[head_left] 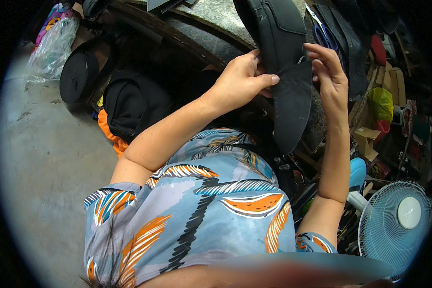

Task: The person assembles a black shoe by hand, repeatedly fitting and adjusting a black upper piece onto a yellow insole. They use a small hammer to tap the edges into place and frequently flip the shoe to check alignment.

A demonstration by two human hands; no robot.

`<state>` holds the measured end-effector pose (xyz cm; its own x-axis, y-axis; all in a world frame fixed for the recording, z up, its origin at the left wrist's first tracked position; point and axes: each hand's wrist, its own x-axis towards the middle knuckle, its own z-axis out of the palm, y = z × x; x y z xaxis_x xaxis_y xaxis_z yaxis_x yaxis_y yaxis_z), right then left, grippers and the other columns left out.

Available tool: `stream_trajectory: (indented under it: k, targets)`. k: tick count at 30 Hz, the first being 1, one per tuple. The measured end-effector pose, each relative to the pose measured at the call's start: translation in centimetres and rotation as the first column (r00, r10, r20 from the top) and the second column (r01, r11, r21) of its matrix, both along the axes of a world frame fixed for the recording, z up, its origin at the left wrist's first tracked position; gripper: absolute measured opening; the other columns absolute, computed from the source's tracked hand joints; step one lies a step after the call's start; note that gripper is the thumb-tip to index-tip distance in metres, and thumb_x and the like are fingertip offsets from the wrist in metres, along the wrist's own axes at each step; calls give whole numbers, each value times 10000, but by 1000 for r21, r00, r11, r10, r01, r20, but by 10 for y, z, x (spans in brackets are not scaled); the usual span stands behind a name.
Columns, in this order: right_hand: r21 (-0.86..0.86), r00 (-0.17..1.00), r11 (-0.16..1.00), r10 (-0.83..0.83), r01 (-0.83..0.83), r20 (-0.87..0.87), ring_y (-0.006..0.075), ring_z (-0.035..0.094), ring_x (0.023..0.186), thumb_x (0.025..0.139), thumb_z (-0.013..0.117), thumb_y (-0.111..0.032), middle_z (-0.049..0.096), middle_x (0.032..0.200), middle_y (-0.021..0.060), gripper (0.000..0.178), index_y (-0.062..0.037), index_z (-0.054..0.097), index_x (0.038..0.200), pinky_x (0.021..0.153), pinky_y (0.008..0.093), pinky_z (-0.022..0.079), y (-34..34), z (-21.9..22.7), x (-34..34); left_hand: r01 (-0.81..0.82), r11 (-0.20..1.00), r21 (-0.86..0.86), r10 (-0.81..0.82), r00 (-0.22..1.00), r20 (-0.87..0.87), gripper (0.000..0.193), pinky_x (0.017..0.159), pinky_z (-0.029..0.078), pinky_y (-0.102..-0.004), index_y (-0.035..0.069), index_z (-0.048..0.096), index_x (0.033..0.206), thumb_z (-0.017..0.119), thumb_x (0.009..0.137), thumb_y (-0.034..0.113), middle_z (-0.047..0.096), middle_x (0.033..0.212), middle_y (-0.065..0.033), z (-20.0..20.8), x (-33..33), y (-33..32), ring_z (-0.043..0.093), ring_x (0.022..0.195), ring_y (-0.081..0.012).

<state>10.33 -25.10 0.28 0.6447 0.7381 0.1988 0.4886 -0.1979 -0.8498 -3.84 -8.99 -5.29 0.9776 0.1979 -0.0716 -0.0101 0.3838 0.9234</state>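
A long black leather-like piece [295, 96] with stitched seams stretches from the top of the view down toward my lap. Its upper part [278, 29] is folded and shaped, and its lower end is a loose flap with a curved edge. My left hand [245, 79] grips its left side, thumb on top and the other fingers partly hidden behind. Along the right edge my right hand [329, 72] has its fingers bent and apart, fingertips close to the edge. A small pale loop [301, 60], thread or needle, shows at the seam between the hands.
Blue-handled scissors [324, 33] lie beyond my right hand beside black material [348, 48]. A worn worktable [216, 21] stands ahead. At the right are a fan [393, 225], an opened cardboard box [367, 144] and a yellow bag [381, 103]. A black round stool [79, 74] stands left.
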Motion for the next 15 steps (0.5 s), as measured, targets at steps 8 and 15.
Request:
stream_trajectory:
  k: [8,15]
  targets:
    - [-1,940,993,110,-116,324,164,591,1017,815,692,48,583,1120,38,193,-71,754,954,885,287,491,-17,-14,21,-23,999,43,24,1000,-6,451,740,612,-314,-81,486,1315,652,927,77,675,1073,-181,1,-4,-1,708,908,-220]
    - [-73,957,993,-67,91,281,133,609,913,995,602,-188,643,959,68,229,6,714,949,795,269,487,-40,1,15,-29,996,87,32,999,-35,482,796,616,-337,-65,461,1339,670,940,106,666,1123,-176,2,-4,3,704,958,-221]
